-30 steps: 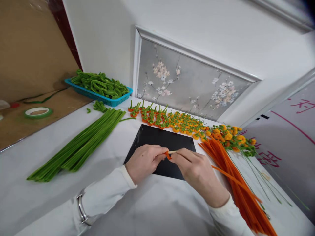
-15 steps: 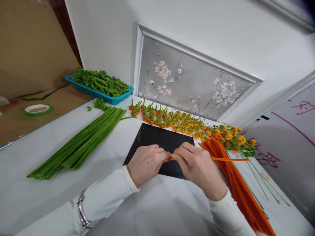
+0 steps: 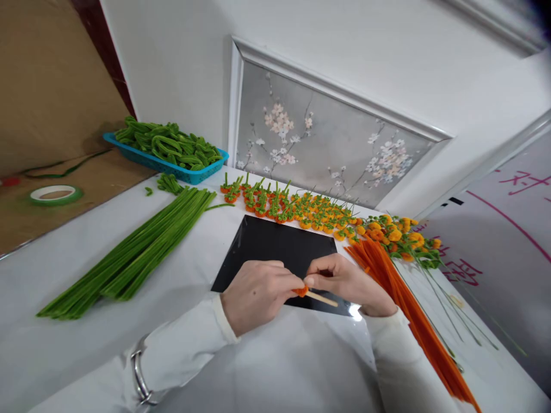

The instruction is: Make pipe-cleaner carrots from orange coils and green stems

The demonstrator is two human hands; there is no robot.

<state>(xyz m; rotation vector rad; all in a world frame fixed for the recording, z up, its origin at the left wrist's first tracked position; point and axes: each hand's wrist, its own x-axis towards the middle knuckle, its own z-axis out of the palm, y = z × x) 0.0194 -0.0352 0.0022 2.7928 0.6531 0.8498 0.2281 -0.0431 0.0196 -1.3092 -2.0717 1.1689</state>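
My left hand [image 3: 256, 293] pinches a small coiled orange piece [image 3: 301, 291] over the near edge of the black board [image 3: 275, 244]. A thin pale wooden stick [image 3: 322, 299] sticks out from that piece toward the right. At the piece's upper right side, the thumb and fingertips of my right hand [image 3: 344, 282] are pressed together. Whatever those fingertips hold is too small to make out. Orange fuzzy stems [image 3: 396, 287] lie in a bundle beside my right forearm.
Green fuzzy stems [image 3: 138, 249] lie at left, with a blue basket [image 3: 196, 175] of green loops behind. Rows of orange and yellow flower heads [image 3: 316, 215] stand beyond the board; more flowers [image 3: 400, 234] are at right. Green tape [image 3: 73, 196] lies on brown board.
The long orange strip that stretched right from my right hand no longer shows there. The pale stick has come into view, and my right hand has turned flatter. The view has shifted slightly.
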